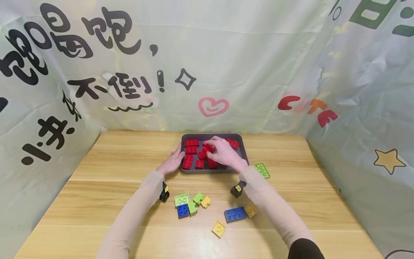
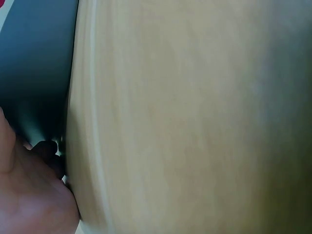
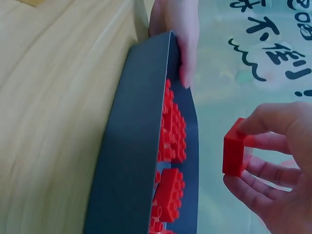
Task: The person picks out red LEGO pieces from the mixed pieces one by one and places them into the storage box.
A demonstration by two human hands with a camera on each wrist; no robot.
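A dark grey tray (image 1: 213, 171) of red building bricks (image 1: 192, 142) stands at the back of the wooden table. My left hand (image 1: 171, 162) holds its left side, thumb at the rim and the other fingers along the outside wall. Above the tray, my right hand (image 1: 224, 153) pinches a red brick (image 3: 234, 151) between thumb and fingers. In the right wrist view this brick is raised clear of the bricks lying inside. The left wrist view catches part of the left hand (image 2: 34, 195) against the tray's outer wall (image 2: 39, 58).
In front of the tray lie loose bricks: light green (image 1: 182, 200), blue (image 1: 235, 214) and yellow (image 1: 218, 229). Another green brick (image 1: 262, 170) lies beside the tray's right side, partly behind the right forearm. A printed curtain (image 1: 252, 72) encloses the table's back and sides.
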